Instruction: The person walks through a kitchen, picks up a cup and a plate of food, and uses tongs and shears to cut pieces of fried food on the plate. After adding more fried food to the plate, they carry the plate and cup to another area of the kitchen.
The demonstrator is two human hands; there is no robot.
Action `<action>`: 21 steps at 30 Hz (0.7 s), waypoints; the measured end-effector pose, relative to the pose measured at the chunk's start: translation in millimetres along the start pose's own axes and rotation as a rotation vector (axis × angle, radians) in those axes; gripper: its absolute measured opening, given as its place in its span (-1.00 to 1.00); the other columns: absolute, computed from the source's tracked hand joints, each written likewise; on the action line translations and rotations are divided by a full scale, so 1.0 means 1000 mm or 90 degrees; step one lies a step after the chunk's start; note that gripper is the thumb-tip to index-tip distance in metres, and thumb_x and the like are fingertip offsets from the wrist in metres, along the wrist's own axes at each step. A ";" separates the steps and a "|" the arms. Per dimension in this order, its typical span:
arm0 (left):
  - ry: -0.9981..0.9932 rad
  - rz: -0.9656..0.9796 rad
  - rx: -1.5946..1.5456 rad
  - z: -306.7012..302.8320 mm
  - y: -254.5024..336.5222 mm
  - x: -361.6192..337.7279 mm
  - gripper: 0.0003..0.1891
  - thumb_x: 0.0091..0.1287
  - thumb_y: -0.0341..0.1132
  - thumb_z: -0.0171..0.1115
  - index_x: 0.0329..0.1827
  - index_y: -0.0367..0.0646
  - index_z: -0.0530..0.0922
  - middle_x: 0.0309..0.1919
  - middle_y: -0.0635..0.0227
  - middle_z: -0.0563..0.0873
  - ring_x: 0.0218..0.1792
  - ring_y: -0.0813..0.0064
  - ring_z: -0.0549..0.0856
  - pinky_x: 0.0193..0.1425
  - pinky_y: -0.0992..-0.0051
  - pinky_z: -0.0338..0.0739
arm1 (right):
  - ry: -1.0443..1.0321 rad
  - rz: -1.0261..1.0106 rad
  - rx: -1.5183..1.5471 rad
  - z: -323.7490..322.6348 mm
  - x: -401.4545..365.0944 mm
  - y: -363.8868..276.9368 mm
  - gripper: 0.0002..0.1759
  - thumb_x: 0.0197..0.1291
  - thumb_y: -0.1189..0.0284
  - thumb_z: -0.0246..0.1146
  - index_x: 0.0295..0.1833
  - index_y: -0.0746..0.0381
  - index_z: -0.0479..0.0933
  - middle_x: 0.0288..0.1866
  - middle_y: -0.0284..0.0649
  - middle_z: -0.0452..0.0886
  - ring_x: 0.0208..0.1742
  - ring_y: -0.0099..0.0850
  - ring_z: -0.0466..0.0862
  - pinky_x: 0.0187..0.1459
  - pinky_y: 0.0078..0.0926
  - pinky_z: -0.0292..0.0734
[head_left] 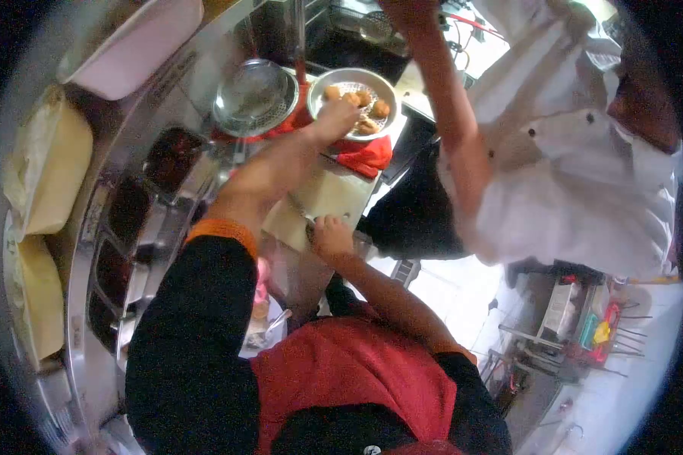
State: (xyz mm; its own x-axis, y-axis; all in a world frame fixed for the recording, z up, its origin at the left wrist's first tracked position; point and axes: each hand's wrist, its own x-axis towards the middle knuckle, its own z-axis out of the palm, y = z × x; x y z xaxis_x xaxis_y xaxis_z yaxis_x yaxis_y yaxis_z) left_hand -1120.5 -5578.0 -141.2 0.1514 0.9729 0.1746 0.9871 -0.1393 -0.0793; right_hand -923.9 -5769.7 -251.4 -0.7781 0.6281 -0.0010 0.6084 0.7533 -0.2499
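Red cloth, bowl, fried piece crosswise

The round metal pan is shallow and open-topped, with a light, perforated base. Several golden-brown food pieces, rounded and irregular, lie inside the pan in a single layer.

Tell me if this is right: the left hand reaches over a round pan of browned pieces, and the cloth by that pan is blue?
The cloth is red, not blue, as the head view shows. The rest holds: the left hand reaches over the round pan of browned pieces.
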 end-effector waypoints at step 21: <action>0.164 -0.574 -0.138 -0.240 0.093 -0.364 -0.61 0.26 -0.18 0.29 0.06 -0.25 0.62 -0.21 0.06 0.71 -0.25 0.09 0.70 -0.11 0.23 0.57 | -0.432 -0.022 0.814 -0.134 -0.101 0.031 -0.75 0.26 0.60 0.18 0.05 0.29 0.43 -0.10 -0.22 0.64 -0.07 -0.43 0.64 0.00 -0.43 0.57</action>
State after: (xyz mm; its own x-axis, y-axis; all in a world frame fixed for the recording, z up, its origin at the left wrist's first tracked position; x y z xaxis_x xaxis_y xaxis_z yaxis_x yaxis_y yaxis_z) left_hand -1070.9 -5988.9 23.0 -0.6880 0.6638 0.2933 0.7221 0.5853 0.3688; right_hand -805.2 -5783.4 -129.7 -0.9327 0.1284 -0.3370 0.3178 -0.1488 -0.9364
